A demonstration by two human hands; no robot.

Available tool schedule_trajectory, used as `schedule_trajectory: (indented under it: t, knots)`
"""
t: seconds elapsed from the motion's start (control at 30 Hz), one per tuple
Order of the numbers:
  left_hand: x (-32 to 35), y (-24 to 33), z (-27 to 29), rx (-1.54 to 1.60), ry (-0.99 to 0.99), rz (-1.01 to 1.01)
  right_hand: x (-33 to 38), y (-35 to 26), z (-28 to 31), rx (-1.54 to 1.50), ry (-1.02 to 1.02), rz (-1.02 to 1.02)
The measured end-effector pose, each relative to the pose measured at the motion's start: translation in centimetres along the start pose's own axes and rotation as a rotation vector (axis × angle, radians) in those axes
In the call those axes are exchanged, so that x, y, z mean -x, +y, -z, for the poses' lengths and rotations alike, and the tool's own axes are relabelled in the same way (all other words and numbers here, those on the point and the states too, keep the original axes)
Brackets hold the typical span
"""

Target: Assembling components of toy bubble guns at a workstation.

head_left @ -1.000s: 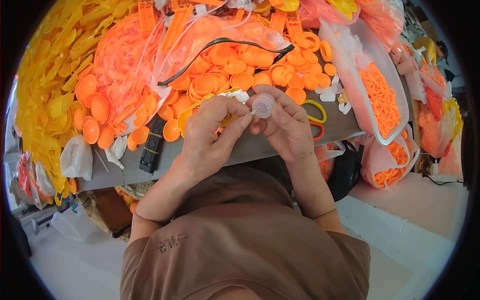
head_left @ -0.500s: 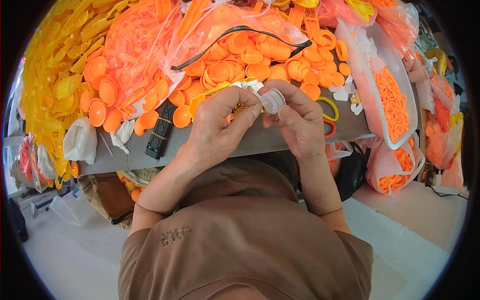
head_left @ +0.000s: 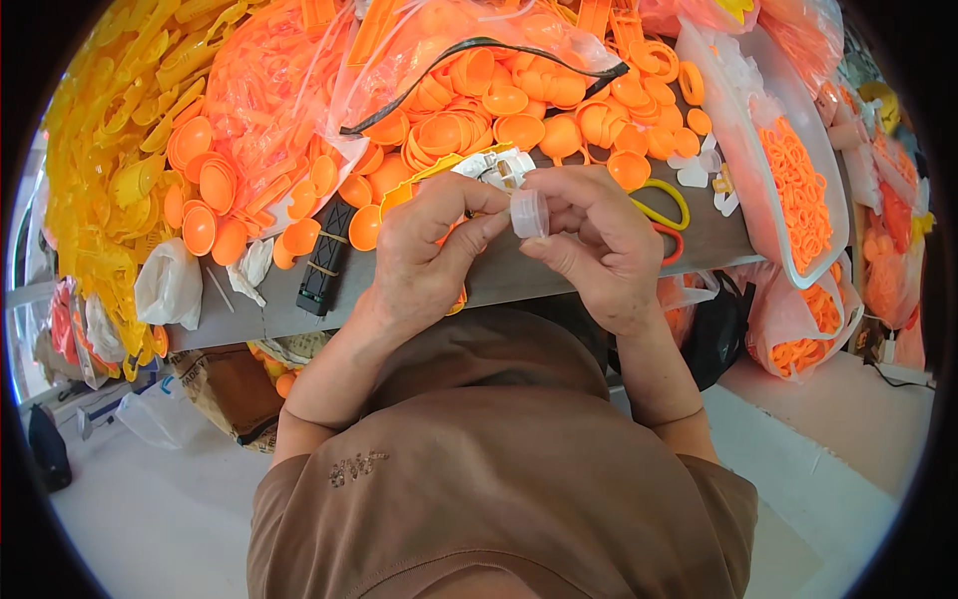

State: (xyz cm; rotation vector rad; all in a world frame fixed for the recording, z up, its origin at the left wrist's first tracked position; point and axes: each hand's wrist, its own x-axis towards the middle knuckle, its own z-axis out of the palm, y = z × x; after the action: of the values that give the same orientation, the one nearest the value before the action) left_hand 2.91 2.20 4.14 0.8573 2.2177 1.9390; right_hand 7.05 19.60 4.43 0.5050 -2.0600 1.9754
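A small clear plastic ribbed cap (head_left: 529, 214) is pinched between the thumb and fingers of my right hand (head_left: 604, 245), its round side facing left. My left hand (head_left: 431, 245) is closed, thumb and forefinger pressed together just at the cap's left side. What those fingertips hold, if anything, is too small to make out. Behind both hands sits a white plastic part (head_left: 507, 168) beside a yellow plastic piece (head_left: 404, 190). My left hand partly covers the yellow piece. Yellow-and-red-handled scissors (head_left: 667, 205) lie right of my right hand.
Orange plastic scoops (head_left: 444, 137) heap behind the hands, with yellow parts (head_left: 110, 200) piled far left. A black bar with bands (head_left: 324, 262) and a white bag (head_left: 168, 285) lie near the table edge. A clear bin (head_left: 750, 190) of orange rings stands right.
The clear cap has turned in my right hand and moved slightly left and down. My left fingertips have drawn back a little. The whole view has shifted slightly.
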Motion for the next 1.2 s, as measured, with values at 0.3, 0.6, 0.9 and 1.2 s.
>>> schedule_trajectory:
  t: [0.3,0.6,0.9,1.2]
  knots:
    - [0.2,-0.7,0.0,0.23,-0.029,0.059,-0.1,-0.5,-0.6,0.425,0.026,0.243]
    - [0.7,-0.9,-0.3,0.09,-0.009,0.02,0.0,0.4,-0.7,0.457,0.04,0.35]
    - [0.5,1.2,0.5,0.159,-0.056,0.016,0.5,-0.9,-0.2,0.384,-0.016,0.257]
    - [0.9,-0.2,-0.4,-0.09,0.029,-0.25,1.8,-0.6,-0.6,0.033,0.013,-0.104]
